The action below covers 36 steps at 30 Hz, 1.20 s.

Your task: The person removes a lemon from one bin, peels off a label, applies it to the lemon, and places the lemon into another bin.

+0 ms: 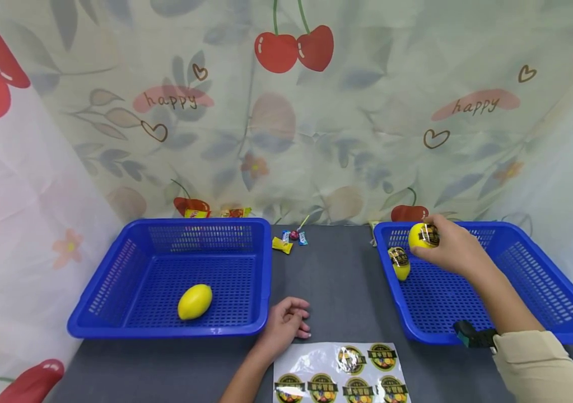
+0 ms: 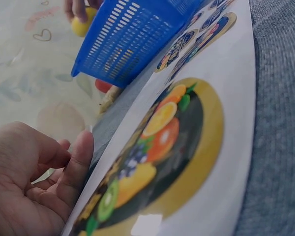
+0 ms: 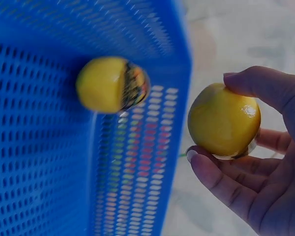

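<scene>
Sticker sheet (image 1: 340, 374) sits closest, flat on the dark grey counter (image 1: 336, 285) at the front edge; round fruit-print stickers in rows, one spot looks peeled or glossy. In the left wrist view the same sheet (image 2: 196, 142) fills the frame, big fruit sticker up close.

Left hand (image 1: 286, 324) rests on the counter just beside the sheet's top-left corner and the left basket's front right corner. Fingers loosely curled, grip holds nothing. Left wrist view agrees: palm (image 2: 29, 187) relaxed, fingertips next to the sheet edge.

Right hand (image 1: 450, 246) is over the back-left part of the right blue basket (image 1: 543, 280), grip closed round a yellow lemon (image 1: 422, 235) with a dark sticker on it. Right wrist view: thumb and fingers wrap the held lemon (image 3: 223, 120), clear of the basket wall. Can't tell from that view whether it's above or outside the rim.

Second stickered lemon (image 1: 399, 263) lies in the right basket near its left wall, just below the held one; not touching the hand. Blurred in the right wrist view (image 3: 110, 83).

Left blue basket (image 1: 115, 280) holds one plain lemon (image 1: 195, 301), front centre, no sticker visible.

Small wrapped candies (image 1: 288, 239) at the counter's back between the two baskets. Cherry-print cloth (image 1: 286, 112) as backdrop.
</scene>
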### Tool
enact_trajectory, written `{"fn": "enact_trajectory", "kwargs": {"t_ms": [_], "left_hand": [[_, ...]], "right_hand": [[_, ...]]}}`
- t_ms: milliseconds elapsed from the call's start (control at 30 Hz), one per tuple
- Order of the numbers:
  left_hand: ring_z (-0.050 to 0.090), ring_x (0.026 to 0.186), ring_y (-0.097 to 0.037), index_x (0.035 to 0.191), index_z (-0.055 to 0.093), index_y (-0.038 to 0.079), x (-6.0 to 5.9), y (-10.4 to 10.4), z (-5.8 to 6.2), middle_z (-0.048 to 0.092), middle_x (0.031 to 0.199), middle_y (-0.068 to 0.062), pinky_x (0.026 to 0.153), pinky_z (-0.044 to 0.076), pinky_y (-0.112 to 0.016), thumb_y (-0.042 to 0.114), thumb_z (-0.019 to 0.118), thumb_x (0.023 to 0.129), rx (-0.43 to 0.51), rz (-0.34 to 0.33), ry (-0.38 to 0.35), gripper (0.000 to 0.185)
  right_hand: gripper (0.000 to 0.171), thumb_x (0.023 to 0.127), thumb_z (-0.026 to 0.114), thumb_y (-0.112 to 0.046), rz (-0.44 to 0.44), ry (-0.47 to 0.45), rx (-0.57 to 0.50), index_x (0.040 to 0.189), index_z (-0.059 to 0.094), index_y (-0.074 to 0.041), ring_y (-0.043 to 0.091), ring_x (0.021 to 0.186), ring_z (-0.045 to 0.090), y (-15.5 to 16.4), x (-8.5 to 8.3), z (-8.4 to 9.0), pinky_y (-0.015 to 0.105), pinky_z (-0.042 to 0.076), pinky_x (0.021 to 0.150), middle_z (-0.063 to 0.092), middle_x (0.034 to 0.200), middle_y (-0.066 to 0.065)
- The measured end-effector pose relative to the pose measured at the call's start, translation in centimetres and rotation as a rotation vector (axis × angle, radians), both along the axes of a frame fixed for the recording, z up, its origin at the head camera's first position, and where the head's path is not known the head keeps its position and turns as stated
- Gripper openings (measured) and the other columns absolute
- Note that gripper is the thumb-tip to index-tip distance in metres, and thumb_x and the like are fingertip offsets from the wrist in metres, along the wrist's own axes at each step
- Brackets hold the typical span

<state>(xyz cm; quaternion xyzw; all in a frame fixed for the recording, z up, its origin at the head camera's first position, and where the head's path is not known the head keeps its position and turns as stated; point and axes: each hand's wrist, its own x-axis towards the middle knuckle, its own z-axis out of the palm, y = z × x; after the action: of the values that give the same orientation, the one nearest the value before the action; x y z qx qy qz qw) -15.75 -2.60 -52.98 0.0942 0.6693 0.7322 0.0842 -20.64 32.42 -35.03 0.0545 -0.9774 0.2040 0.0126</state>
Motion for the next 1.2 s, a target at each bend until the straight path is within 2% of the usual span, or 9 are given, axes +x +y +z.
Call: {"fn": "enact_trajectory", "kwargs": {"t_ms": [167,400,667,933,1200], "left_hand": [[0.065,0.07,-0.023,0.114,0.061,-0.009,0.0,0.0,0.0,0.062,0.096,-0.021,0.061,0.06,-0.034,-0.011,0.047,0.095,-0.006,0.0,-0.004,0.024],[0.064,0.069,-0.021,0.114,0.061,-0.009,0.0,0.1,0.0,0.062,0.096,-0.02,0.06,0.06,-0.032,-0.011,0.049,0.095,-0.007,0.002,-0.017,0.023],[0.063,0.068,-0.018,0.113,0.061,-0.009,0.1,0.1,0.2,0.062,0.095,-0.019,0.06,0.06,-0.031,-0.01,0.051,0.095,-0.003,0.006,-0.02,0.021],[0.063,0.067,-0.018,0.113,0.061,-0.009,0.1,0.2,0.1,0.062,0.094,-0.019,0.059,0.06,-0.031,-0.01,0.051,0.095,-0.009,0.004,-0.012,0.02],[0.064,0.068,-0.022,0.113,0.062,-0.009,0.1,0.1,0.0,0.063,0.094,-0.02,0.059,0.06,-0.033,-0.01,0.051,0.095,-0.018,0.005,-0.002,0.021]], "right_hand": [[0.068,0.086,0.076,-0.03,0.009,-0.043,0.021,0.129,0.042,0.009,0.031,0.079,0.056,1.4,-1.2,-1.6,0.043,0.047,0.063,0.059,0.097,0.02],[0.065,0.083,0.08,-0.027,-0.027,-0.106,0.03,0.122,0.045,0.012,0.037,0.084,0.058,2.4,-2.6,-3.8,0.05,0.049,0.069,0.06,0.098,0.025],[0.06,0.079,0.083,-0.024,-0.032,-0.217,0.014,0.111,0.044,0.008,0.035,0.082,0.056,3.3,-4.0,-5.2,0.047,0.049,0.069,0.058,0.095,0.023],[0.062,0.077,0.085,-0.02,-0.019,-0.279,0.004,0.114,0.045,0.01,0.034,0.08,0.056,3.8,-4.1,-6.2,0.043,0.051,0.066,0.058,0.096,0.022],[0.069,0.08,0.085,-0.018,-0.024,-0.371,-0.037,0.125,0.043,0.015,0.035,0.082,0.059,3.9,-4.0,-6.3,0.043,0.057,0.064,0.056,0.107,0.031]]}}
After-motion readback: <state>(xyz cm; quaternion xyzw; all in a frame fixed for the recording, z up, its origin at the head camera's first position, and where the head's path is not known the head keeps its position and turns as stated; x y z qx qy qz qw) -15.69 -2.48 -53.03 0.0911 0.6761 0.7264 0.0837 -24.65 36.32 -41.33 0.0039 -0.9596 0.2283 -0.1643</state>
